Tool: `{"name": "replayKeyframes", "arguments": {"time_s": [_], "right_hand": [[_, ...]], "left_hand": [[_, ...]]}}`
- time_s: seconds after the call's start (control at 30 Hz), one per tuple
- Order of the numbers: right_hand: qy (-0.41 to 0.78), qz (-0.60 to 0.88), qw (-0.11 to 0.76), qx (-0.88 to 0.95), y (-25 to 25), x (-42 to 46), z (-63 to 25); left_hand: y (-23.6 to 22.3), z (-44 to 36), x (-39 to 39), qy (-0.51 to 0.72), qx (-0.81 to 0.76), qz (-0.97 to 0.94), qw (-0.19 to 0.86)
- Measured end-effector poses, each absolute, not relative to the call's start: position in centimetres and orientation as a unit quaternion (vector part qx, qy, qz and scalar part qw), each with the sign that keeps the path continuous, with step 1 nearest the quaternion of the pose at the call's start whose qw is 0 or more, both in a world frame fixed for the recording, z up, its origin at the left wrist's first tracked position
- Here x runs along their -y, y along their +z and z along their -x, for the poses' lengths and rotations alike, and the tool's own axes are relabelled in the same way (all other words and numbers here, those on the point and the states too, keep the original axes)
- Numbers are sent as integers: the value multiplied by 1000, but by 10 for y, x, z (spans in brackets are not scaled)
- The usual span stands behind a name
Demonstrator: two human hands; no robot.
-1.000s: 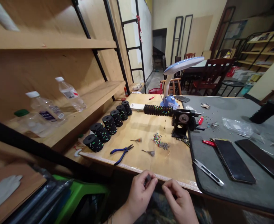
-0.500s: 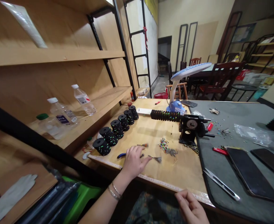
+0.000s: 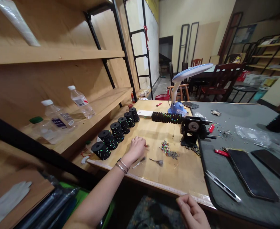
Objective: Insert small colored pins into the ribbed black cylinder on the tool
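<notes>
My left hand point(image 3: 137, 148) reaches over the wooden table, its fingers curled down on a small orange-tufted bundle point(image 3: 147, 145); most of that bundle is hidden. Two grey-tufted bundles lie near: one point(image 3: 140, 162) beside my wrist, another point(image 3: 157, 162) further right. The blue-handled pliers are nearly all covered by my left hand and forearm. At the table's front edge, my right hand point(image 3: 190, 208) has thumb and fingers pinched together; whatever is between them is too small to make out. Colourful beads point(image 3: 164, 147) and a heap of small grey metal pieces point(image 3: 173, 155) lie right of my left hand.
Several black spools point(image 3: 101, 150) stand in a row at left. Behind the beads, a black clamp device point(image 3: 191, 130) carries a ribbed black rod point(image 3: 166, 117). A blue lamp point(image 3: 177, 108) stands behind. Tweezers point(image 3: 222, 186) and phones point(image 3: 252, 173) rest on the grey mat point(image 3: 228, 114).
My left hand has moved from beside my right hand out over the table, then further out to the orange-tufted bundle. Another grey-tufted bundle now lies by my wrist. My right hand stays pinched.
</notes>
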State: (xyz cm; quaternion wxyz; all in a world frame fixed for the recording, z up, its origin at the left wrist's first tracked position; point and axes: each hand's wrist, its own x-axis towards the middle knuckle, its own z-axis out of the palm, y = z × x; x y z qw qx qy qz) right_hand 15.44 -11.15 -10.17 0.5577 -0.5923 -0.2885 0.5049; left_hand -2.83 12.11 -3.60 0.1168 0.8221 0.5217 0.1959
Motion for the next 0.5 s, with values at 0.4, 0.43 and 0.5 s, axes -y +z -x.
{"name": "replayKeyframes", "arguments": {"time_s": [0.4,0.43,0.5], "right_hand": [[534,571,554,286,-87,117,-150],[527,575,558,283,-86,119,-149],[518,582,561,281,-87,121,-146]], "left_hand": [[-40,18,12,274,-426,-579,639],[-49,14,26,272,-427,-545,668],[-65,4,46,282,-431,-495,700]]}}
